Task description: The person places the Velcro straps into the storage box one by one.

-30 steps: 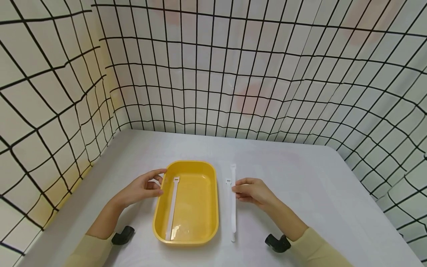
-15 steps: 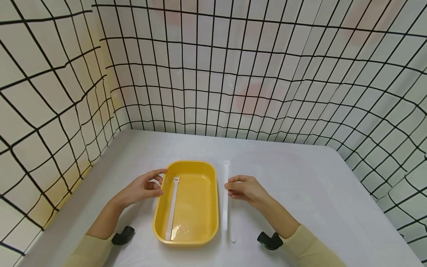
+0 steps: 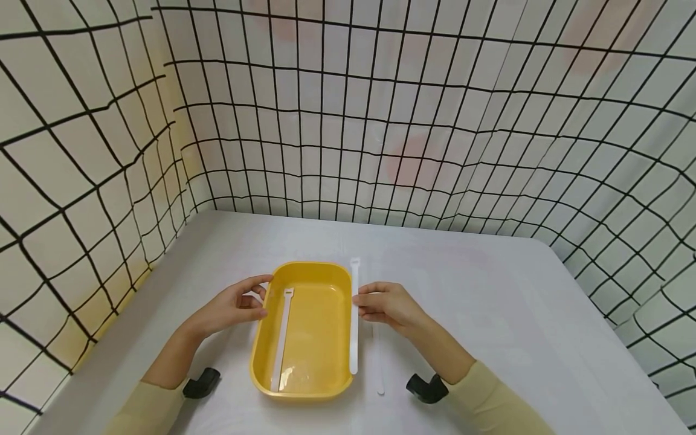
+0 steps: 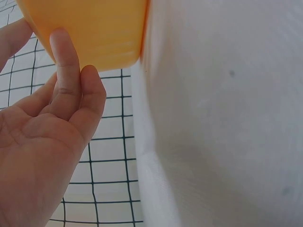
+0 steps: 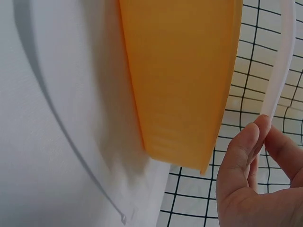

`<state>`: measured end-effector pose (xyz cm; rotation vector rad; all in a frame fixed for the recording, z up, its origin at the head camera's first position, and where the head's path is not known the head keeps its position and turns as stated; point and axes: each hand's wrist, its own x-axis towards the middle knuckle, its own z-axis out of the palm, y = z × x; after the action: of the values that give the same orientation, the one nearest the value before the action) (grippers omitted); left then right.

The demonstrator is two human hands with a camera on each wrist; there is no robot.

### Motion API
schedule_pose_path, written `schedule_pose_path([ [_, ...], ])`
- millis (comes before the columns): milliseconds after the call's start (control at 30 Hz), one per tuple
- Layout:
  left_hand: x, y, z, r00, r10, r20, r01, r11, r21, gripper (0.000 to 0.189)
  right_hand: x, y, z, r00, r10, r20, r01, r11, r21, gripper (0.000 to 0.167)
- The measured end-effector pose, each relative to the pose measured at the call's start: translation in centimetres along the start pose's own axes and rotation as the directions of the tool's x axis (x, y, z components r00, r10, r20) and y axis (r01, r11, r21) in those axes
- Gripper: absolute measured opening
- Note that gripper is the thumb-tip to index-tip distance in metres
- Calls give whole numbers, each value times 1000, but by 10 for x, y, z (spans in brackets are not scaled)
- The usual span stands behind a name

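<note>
A yellow rectangular tray (image 3: 318, 338) stands on the table, with one white slotted-head cable strap (image 3: 282, 341) lying lengthwise inside on the left. My left hand (image 3: 225, 308) rests at the tray's left side, thumb and index finger touching the rim. From the left wrist view, its relaxed fingers (image 4: 66, 71) lie against the outer wall. My right hand (image 3: 388, 305) pinches a second white cable strap (image 3: 354, 338) between thumb and fingertips. This strap hangs over the tray's right rim, slotted head pointing away. A third strap (image 3: 379, 368) lies on the table to the right, partly hidden by my hand.
The tray stands on a white table (image 3: 489, 302). Black wire grid panels (image 3: 337, 121) over white cloth rise behind it and at both sides. A black device (image 3: 202, 383) sits at the left wrist and another black device (image 3: 428, 388) at the right.
My right hand has carried the pinched strap leftward, from above the strap on the table to the tray's right rim. The left hand and tray have stayed put.
</note>
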<state>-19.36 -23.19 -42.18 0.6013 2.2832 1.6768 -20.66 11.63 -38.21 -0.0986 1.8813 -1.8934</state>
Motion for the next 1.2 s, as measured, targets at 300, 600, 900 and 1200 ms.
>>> schedule_pose_path([
  [300, 1, 1, 0, 1000, 0, 7, 0, 1000, -10, 67, 3, -2, 10, 1000, 10, 10, -11, 1000, 5, 20],
  [600, 1, 0, 0, 1000, -6, 6, 6, 1000, -7, 67, 10, -2, 21, 999, 10, 35, -11, 1000, 17, 14],
  [900, 1, -1, 1, 1000, -6, 5, 6, 1000, -13, 67, 17, 0, 38, 998, 16, 59, -18, 999, 37, 16],
  [1200, 1, 0, 1, 1000, -8, -3, 8, 1000, -4, 66, 21, 2, 56, 996, 27, 81, -30, 999, 44, 18],
])
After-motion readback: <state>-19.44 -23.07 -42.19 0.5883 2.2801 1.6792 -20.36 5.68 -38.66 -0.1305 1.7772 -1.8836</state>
